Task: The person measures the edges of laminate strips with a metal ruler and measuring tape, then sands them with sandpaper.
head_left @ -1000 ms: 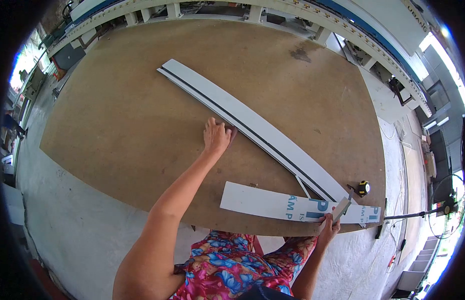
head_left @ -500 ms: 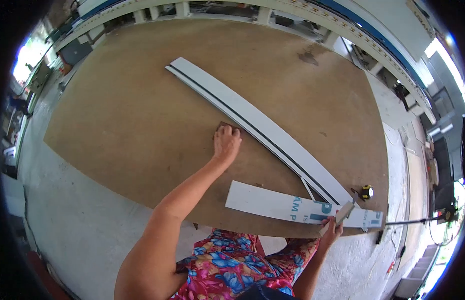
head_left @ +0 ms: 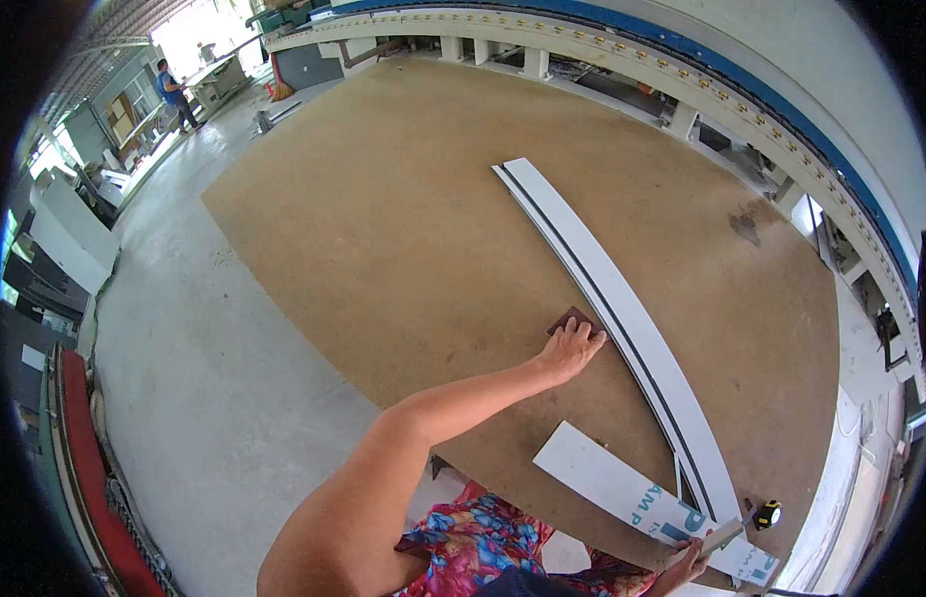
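Observation:
My left hand (head_left: 572,348) rests over a small dark brown block (head_left: 574,318) on the brown board, its fingers bent on top of the block beside the long white strip. That long white strip (head_left: 622,318) with a dark line along it lies across the board. Near the board's front edge, my right hand (head_left: 690,565) is closed around a thin, light brown piece (head_left: 721,537), above a shorter white panel (head_left: 602,478) with blue lettering. A yellow and black tape measure (head_left: 768,514) sits just right of these.
The large brown board (head_left: 403,199) spans the middle. Behind it runs a long pale machine beam (head_left: 622,50) with a blue edge. Another person (head_left: 172,95) stands far back at the left. Red padded material (head_left: 95,478) lies at the lower left.
The view has turned left, so the board and strips appear shifted right and lower. The left hand still covers the dark block, and the right hand still holds the thin piece.

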### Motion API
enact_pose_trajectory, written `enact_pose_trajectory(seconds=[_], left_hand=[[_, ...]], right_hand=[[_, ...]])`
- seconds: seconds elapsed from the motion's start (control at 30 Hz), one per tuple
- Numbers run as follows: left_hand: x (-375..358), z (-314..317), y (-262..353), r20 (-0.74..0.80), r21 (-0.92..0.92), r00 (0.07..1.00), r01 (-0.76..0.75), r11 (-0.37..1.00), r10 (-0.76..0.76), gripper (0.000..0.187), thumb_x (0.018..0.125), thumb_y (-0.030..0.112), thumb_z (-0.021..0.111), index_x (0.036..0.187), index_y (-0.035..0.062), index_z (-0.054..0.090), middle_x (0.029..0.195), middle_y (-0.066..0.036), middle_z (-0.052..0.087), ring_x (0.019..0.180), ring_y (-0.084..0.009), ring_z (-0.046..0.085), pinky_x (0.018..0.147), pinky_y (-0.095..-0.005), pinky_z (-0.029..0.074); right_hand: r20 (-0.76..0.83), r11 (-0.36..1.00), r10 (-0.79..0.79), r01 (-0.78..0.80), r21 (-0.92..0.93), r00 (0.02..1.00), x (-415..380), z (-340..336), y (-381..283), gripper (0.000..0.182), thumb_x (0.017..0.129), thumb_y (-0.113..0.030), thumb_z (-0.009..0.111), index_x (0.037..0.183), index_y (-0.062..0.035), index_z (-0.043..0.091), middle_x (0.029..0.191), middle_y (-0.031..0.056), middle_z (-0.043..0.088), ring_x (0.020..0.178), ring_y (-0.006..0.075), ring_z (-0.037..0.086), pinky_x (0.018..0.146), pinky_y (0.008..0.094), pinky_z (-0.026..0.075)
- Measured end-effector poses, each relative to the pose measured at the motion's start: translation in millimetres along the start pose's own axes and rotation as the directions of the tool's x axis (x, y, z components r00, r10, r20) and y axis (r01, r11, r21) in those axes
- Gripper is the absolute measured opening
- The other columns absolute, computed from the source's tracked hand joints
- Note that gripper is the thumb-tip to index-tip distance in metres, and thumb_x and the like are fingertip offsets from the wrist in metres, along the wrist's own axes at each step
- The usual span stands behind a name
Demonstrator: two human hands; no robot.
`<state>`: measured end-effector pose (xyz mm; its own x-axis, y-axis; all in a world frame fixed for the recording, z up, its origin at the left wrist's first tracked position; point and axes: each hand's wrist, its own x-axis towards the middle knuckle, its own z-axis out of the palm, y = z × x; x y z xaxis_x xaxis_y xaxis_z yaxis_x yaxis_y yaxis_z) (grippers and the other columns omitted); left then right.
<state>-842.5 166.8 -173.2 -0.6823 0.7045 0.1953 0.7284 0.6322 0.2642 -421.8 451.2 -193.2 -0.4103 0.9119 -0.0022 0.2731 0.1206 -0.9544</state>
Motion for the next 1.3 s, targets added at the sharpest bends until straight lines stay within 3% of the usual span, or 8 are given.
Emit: enact_pose_trajectory(seconds=[0.13,0.23,0.33,0.37,0.4,0.7,1.1,1.3], left_hand=[[-7,12,-1,-0.132,0.144,0.988,-0.064,0.987,0.084,0.042,0.085,0.009,0.052,0.126,0.0001,0.048,0.106,-0.027,0.050,0.108,-0.0484,0.050,0.079,-0.0515,0.050],[-9,14,-1,-0.171,0.142,0.982,-0.061,0.988,0.085,0.041,0.087,0.011,0.048,0.125,-0.0034,0.045,0.106,-0.029,0.052,0.108,-0.0483,0.050,0.081,-0.0519,0.049],[-14,22,-2,-0.204,0.077,0.975,-0.078,0.994,0.093,0.040,0.088,0.012,0.044,0.124,-0.0064,0.043,0.109,-0.032,0.053,0.109,-0.0484,0.050,0.085,-0.0523,0.047],[-16,12,0,-0.171,0.046,0.983,-0.062,0.997,0.069,0.039,0.089,0.012,0.043,0.123,-0.0072,0.042,0.112,-0.033,0.052,0.110,-0.0487,0.049,0.088,-0.0522,0.046],[-18,14,1,-0.182,0.070,0.979,-0.074,0.995,0.086,0.039,0.089,0.012,0.044,0.123,-0.0071,0.042,0.111,-0.033,0.053,0.111,-0.0490,0.049,0.089,-0.0532,0.045],[-19,15,-7,-0.093,0.092,0.990,-0.100,0.991,0.108,0.035,0.088,0.008,0.044,0.121,-0.0015,0.052,0.126,-0.029,0.043,0.122,-0.0462,0.040,0.099,-0.0559,0.036],[2,-1,-5,0.127,0.081,0.988,-0.094,0.992,0.083,0.038,0.089,0.009,0.043,0.126,-0.0004,0.049,0.133,-0.026,0.037,0.127,-0.0434,0.033,0.103,-0.0554,0.032],[2,13,0,-0.005,0.062,0.998,-0.055,0.997,0.056,0.042,0.087,0.014,0.054,0.125,-0.0025,0.048,0.134,-0.024,0.037,0.129,-0.0397,0.032,0.107,-0.0536,0.026]], right_hand=[[0.045,0.987,0.013,-0.005,-0.161,0.999,1,-7,-2,0.054,0.086,-0.036,0.063,0.122,0.0025,0.053,0.079,0.0114,0.061,0.062,0.0197,0.054,0.056,0.0357,0.044],[-0.013,0.995,0.032,-0.033,-0.097,0.999,-14,24,-58,0.044,0.088,-0.015,0.058,0.128,0.0008,0.047,0.087,0.0070,0.059,0.064,0.0117,0.051,0.053,0.0218,0.040],[-0.087,0.978,0.002,-0.020,-0.207,0.996,-15,33,-63,0.042,0.086,-0.016,0.062,0.121,0.0035,0.051,0.083,0.0101,0.058,0.067,0.0122,0.054,0.053,0.0260,0.045],[-0.006,0.898,-0.236,0.215,-0.384,0.972,-17,36,-72,0.040,0.084,-0.016,0.062,0.118,0.0035,0.054,0.084,0.0105,0.059,0.068,0.0141,0.055,0.054,0.0277,0.046],[0.021,0.846,-0.247,0.226,-0.484,0.969,-8,28,-50,0.038,0.084,-0.015,0.060,0.117,0.0031,0.054,0.086,0.0106,0.059,0.069,0.0157,0.055,0.054,0.0291,0.046],[-0.043,0.956,-0.109,0.092,-0.279,0.993,-29,37,-82,0.032,0.082,-0.009,0.062,0.113,0.0021,0.057,0.075,0.0071,0.059,0.061,0.0122,0.055,0.051,0.0263,0.048],[0.013,0.899,-0.172,0.163,-0.406,0.985,-30,40,-69,0.029,0.083,-0.013,0.061,0.107,0.0017,0.058,0.076,0.0090,0.060,0.065,0.0156,0.058,0.058,0.0298,0.046],[-0.008,0.933,-0.110,0.101,-0.345,0.994,-38,46,-93,0.031,0.082,-0.014,0.063,0.109,0.0017,0.058,0.077,0.0098,0.061,0.068,0.0157,0.058,0.059,0.0305,0.047]])
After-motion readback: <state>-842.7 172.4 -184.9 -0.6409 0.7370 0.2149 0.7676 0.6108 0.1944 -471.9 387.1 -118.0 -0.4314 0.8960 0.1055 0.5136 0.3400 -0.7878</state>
